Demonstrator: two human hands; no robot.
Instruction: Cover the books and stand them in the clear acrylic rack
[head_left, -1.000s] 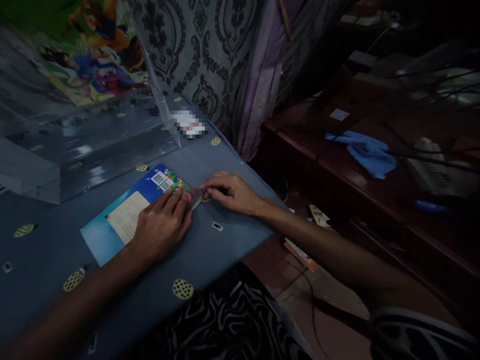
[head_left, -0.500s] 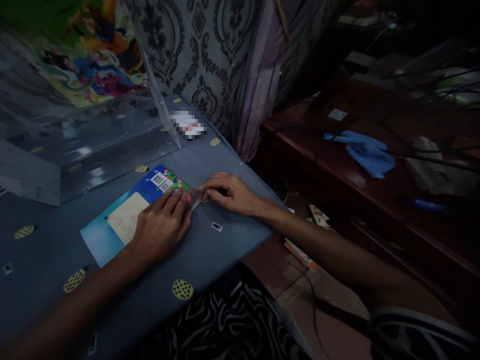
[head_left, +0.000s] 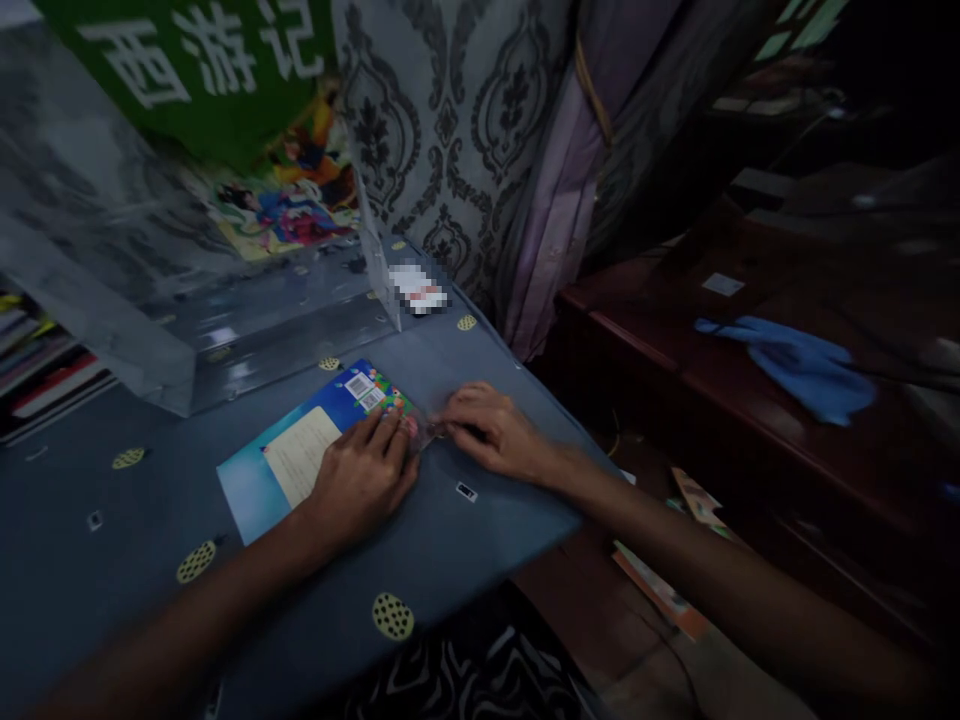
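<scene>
A blue booklet with a cream text panel and a barcode label lies flat on the blue tablecloth. My left hand rests across it, fingers stretched out and pressing on its right part. Just past the booklet's right end, my right hand is closed in a pinch on clear plastic film that sticks out from the booklet. The film looks like the edge of a wrapper or sleeve; how far it covers the booklet I cannot tell.
A clear plastic stand stands at the back left before a green poster. Books are stacked at far left. A blurred-out white item lies behind. Right of the table are a dark red cabinet, a blue cloth and papers below.
The view has shifted, so the table appears lower and further right, with more of the poster and the books showing. Both hands keep nearly the same position on the booklet and film.
</scene>
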